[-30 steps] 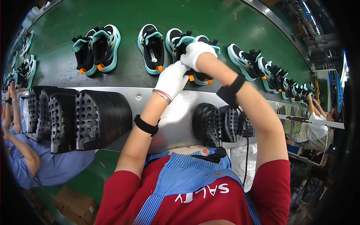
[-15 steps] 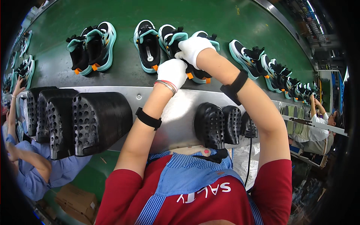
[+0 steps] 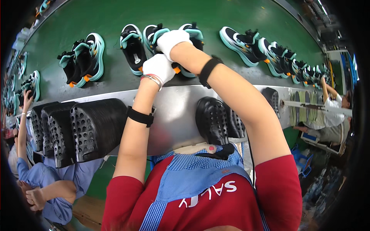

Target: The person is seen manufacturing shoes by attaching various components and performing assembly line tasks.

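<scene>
Both my white-gloved hands are at the middle one of three black, white and mint sneakers on the green surface. My right hand [image 3: 173,41] is closed over the opening of this middle sneaker [image 3: 150,33]. Curled at its heel end is my left hand [image 3: 158,68], close against the right one. The fingertips of both are hidden. To the left lies another sneaker [image 3: 133,45], its opening facing up and an orange tab at the heel. The third sneaker [image 3: 194,34] sits just right of my right hand, partly covered by it.
A metal ledge [image 3: 173,111] runs along the near side. Black perforated blocks stand on it at left [image 3: 98,127] and right [image 3: 211,120]. More sneakers lie at left [image 3: 90,57] and in a row at right [image 3: 241,46]. Co-workers' arms reach in at left [image 3: 24,115] and far right [image 3: 325,90].
The sneakers near my hands and both my hands have shifted left in the picture. My hands stay on the middle sneaker. The row at the right has also moved left.
</scene>
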Action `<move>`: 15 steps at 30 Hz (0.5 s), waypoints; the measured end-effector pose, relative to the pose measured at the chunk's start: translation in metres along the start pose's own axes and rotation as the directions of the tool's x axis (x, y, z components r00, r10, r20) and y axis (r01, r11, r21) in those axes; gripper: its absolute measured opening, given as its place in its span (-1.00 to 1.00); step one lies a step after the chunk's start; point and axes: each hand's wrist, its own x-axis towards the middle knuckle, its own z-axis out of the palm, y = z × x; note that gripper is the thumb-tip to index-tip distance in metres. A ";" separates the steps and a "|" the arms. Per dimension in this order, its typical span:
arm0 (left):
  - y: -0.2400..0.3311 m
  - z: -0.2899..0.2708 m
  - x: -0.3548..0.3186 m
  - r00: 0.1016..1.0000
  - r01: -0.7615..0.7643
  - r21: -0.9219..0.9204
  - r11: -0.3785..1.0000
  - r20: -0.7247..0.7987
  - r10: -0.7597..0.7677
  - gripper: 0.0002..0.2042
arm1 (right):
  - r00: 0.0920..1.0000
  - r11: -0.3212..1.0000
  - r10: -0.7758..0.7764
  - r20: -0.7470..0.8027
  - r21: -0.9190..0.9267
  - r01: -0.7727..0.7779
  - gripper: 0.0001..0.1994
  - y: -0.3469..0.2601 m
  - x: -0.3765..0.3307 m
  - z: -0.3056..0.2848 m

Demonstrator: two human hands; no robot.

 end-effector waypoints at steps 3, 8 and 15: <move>0.006 -0.009 -0.001 0.998 0.002 0.081 0.997 0.063 -0.007 -0.74 | 1.000 0.963 0.026 0.014 0.266 -0.029 -0.72 0.005 -0.016 -0.019; 0.011 -0.041 0.005 0.967 0.054 0.002 0.999 0.250 -0.053 -0.73 | 0.978 0.950 -0.008 -0.210 0.302 0.073 -0.67 0.057 -0.117 -0.072; 0.003 -0.040 -0.016 0.998 0.018 0.235 0.972 -0.067 -0.002 -0.56 | 0.766 0.858 0.461 -0.449 0.447 -0.254 -0.74 0.160 -0.316 -0.044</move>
